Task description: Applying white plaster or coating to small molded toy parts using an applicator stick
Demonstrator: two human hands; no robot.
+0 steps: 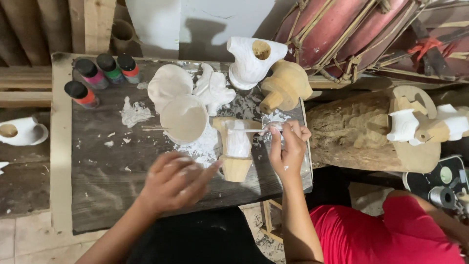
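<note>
A carved wooden piece (237, 149), partly coated in white, stands on the dark worktable (97, 171). My right hand (287, 146) holds a thin paintbrush (254, 130) whose tip lies across the top of the piece. My left hand (173, 181) hovers just left of the piece's bare wooden base, fingers spread and blurred; the fingertips are close to it, and I cannot tell if they touch. White paint marks both hands.
Several paint bottles (100, 73) stand at the table's back left. White-coated carvings (183, 100) and a white vase-like carving (251, 61) sit behind, with a bare wooden carving (286, 85) beside. A log (351, 129) and more carvings lie right.
</note>
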